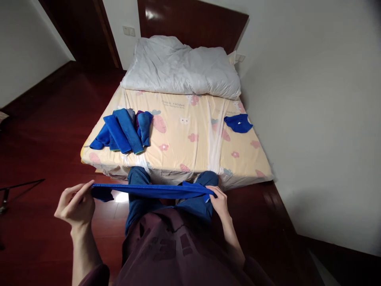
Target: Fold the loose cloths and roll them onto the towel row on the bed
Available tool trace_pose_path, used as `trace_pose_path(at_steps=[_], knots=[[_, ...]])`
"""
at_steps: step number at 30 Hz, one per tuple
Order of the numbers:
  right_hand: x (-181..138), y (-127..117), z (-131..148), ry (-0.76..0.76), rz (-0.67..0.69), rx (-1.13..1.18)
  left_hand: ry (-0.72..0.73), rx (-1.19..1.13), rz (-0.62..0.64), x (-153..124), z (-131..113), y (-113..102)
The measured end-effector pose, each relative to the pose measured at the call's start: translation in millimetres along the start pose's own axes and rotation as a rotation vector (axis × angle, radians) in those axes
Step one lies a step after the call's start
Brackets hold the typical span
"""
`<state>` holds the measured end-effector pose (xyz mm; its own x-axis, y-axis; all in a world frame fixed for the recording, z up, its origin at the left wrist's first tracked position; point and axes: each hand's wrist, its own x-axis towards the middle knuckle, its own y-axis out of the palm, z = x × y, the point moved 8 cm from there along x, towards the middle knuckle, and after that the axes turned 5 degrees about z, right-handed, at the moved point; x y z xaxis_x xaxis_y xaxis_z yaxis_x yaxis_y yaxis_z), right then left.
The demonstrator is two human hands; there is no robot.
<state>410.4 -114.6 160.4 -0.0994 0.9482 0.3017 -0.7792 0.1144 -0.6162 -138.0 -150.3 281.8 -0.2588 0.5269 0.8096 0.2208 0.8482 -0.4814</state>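
A blue towel (151, 191) is stretched out sideways over my lap, its top edge nearly straight. My left hand (76, 204) pinches one end between thumb and fingers, and a corner hangs down just beside it. At the other end, my right hand (219, 200) grips the cloth near a small pale patch that looks like a label. Both hands are closed on the towel, in front of my knees and apart from the bed.
Several folded blue towels (126, 129) are piled on the left of the bed (184, 155), with grey and purple cloth among them. A crumpled blue cloth (242, 124) lies at the right. A white quilt (181, 67) covers the head end. The wall (315, 119) stands close on the right.
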Motion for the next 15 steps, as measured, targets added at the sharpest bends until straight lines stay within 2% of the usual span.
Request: trace_pose_path(at_steps=[2,4,9,11,15], knots=[[1,-1,-6,0.018,0.021,-0.021,0.003,0.016,-0.014,0,9,-5],[3,-5,-12,0.043,0.017,-0.061,-0.005,0.049,0.038,-1,19,-8],[1,-28,-33,0.102,-0.095,-0.188,0.031,-0.008,0.357,-12,32,-7],[-1,-39,-39,0.116,-0.152,-0.231,0.044,-0.021,0.383,-15,33,-12],[1,-69,-41,0.143,-0.343,-0.334,0.064,0.022,0.335,-10,36,-15]])
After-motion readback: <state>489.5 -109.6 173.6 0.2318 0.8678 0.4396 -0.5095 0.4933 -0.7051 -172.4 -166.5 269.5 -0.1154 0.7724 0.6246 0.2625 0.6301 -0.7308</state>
